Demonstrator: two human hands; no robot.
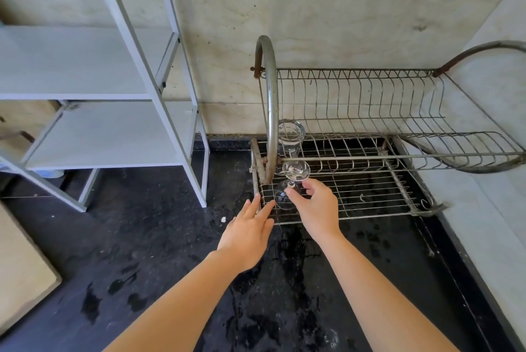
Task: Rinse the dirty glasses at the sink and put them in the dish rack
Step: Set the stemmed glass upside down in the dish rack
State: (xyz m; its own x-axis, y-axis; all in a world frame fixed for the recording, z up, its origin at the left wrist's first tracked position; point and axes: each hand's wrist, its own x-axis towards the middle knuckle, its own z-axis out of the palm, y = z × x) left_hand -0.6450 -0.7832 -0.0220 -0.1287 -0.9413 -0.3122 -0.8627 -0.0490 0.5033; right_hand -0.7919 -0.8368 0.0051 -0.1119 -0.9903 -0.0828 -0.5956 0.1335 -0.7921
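The wine glass (294, 171) stands upside down in the front left corner of the dish rack (370, 178). The right hand (316, 209) pinches its stem. The left hand (247, 235) is flat, with straight fingers touching the rack's front left edge. Another glass (290, 135) stands at the rack's back left.

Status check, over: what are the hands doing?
Left hand open at rack edge. Right hand pinches stemmed glass, upside down on lower rack. Second glass behind.
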